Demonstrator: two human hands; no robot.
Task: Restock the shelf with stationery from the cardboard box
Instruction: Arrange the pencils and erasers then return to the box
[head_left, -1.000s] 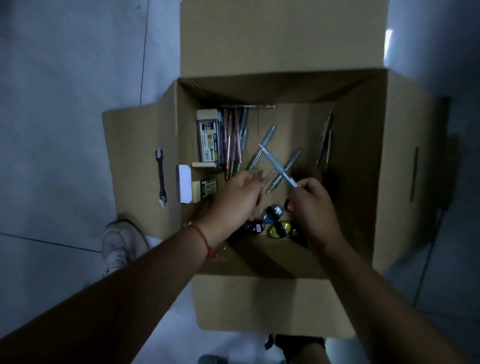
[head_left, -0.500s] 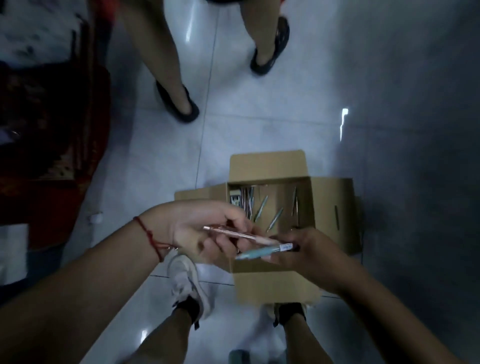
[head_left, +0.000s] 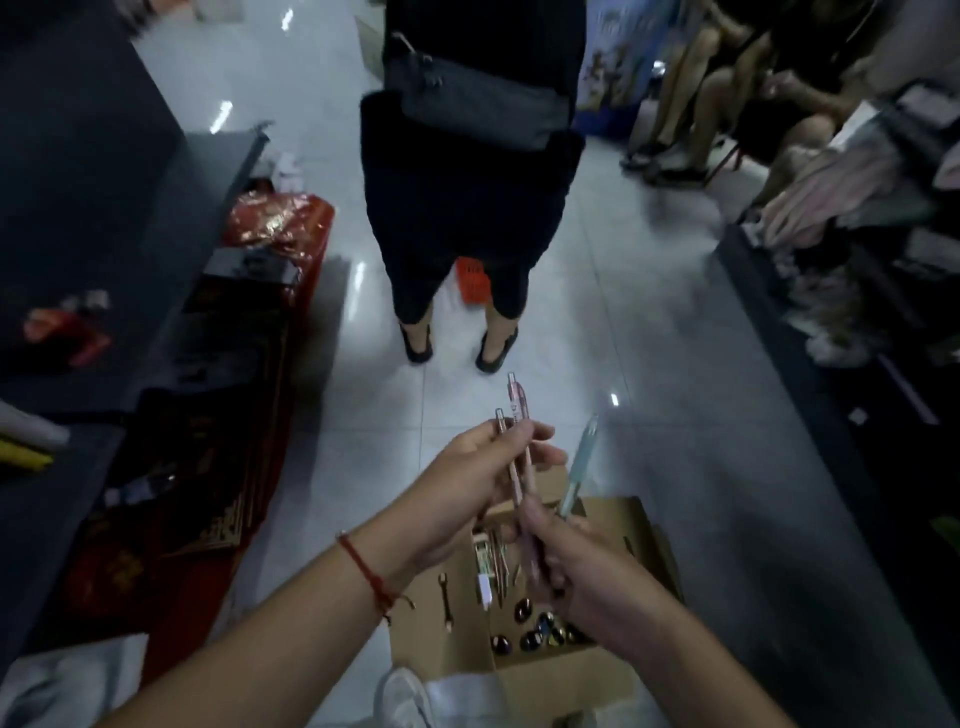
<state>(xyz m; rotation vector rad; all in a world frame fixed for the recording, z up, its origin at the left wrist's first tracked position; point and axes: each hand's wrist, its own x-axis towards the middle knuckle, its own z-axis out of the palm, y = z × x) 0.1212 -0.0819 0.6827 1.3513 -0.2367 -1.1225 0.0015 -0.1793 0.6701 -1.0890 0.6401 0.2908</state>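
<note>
Lifting clear of the cardboard box (head_left: 524, 670) now, where a second ago both hands were down inside it among the loose stock; half a second back, pens just raised and laid crosswise between the hands, now turned upright and pointing away. Meaning for the task, as a judgement: picking done for this handful, carrying to a shelf next, none placed yet. Left hand (head_left: 470, 486) curled round the upper shafts of two pink pens (head_left: 519, 447), thumb and forefinger pinching them. Right hand (head_left: 587, 577) closed round the lower ends of the same pink pens and gripping one pale green pen (head_left: 579, 465) as well, standing just beside the pink pair. Counted in hand: three pens, two pink and one green. Left in the box, below and between the wrists: a bundle of pencils or pens (head_left: 500, 561), too blurred to count; one white eraser (head_left: 484, 590); about seven dark round items (head_left: 540, 631) along the near wall; one small tool (head_left: 445, 603) lying on the left flap. Dark shelving (head_left: 93, 218) at left, holding red packets; which shelf takes the pens cannot be told. One person (head_left: 467, 208) standing in the aisle straight ahead, feet well apart from the box.
</note>
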